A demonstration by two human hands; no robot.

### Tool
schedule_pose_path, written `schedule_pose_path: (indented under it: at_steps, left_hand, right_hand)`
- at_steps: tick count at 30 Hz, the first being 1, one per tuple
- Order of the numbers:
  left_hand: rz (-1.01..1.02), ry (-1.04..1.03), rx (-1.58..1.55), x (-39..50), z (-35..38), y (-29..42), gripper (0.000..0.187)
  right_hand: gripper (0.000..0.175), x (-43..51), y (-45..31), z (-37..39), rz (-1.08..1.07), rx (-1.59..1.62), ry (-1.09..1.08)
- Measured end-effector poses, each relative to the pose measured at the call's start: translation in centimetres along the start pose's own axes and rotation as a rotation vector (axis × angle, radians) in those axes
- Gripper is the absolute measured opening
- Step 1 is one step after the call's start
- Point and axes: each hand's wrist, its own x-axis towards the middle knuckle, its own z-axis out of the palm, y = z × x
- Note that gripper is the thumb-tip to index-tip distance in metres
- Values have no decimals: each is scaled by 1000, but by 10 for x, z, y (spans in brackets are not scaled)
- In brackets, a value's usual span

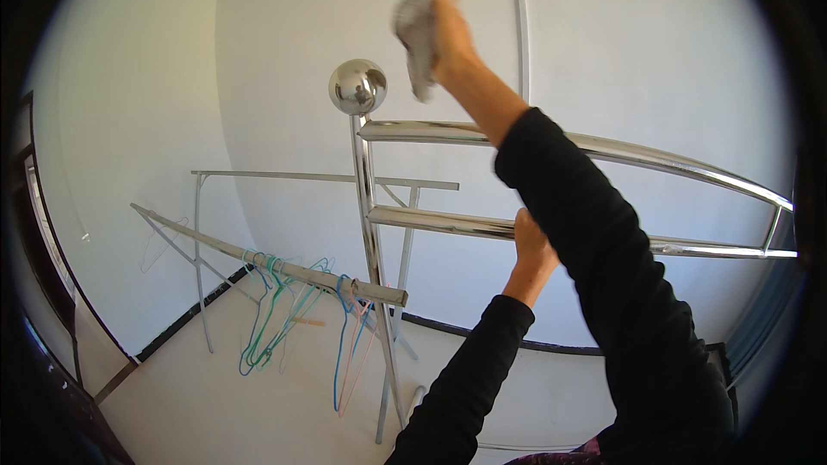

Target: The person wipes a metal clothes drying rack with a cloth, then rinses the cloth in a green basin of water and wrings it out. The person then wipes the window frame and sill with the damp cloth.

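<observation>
My right hand (449, 32) is raised high, shut on a grey cloth (417, 35) that is blurred by motion. It is beyond and above the upper rail (426, 132) of a shiny metal rack. Lower down, my left hand (533, 242) grips the rack's lower rail (446, 221), partly hidden behind my right sleeve. A polished metal ball (358, 87) tops the rack's upright post (366, 174), to the left of the raised cloth.
Behind the rack stands a grey metal drying frame (278, 175). Blue, green and pink hangers (265, 316) hang on its near bar (226, 247). A wall with a vertical conduit (522, 32) lies behind. A blue curtain (765, 310) hangs at right, and a door frame (48, 226) is at left.
</observation>
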Motion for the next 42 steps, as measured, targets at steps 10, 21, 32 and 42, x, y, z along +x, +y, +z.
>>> schedule_pose_path:
  at_steps: [10,21,32,42]
  left_hand:
    - [-426,-20,-742,-30,-10,-8,13]
    - [-460,-48,-820,-32,-2,-7,13]
    - [-490,-28,-871,-28,-9,-8,14]
    - [-487,18,-968,-3,-9,-8,14]
  right_hand:
    - [47,-45,53,79,-680,-1464,-452]
    - [53,30,124,15,98,-342,-344]
    - [61,0,47,73,-75,-1156,-349]
    - [30,-57,62,100,-1140,-2107,-804]
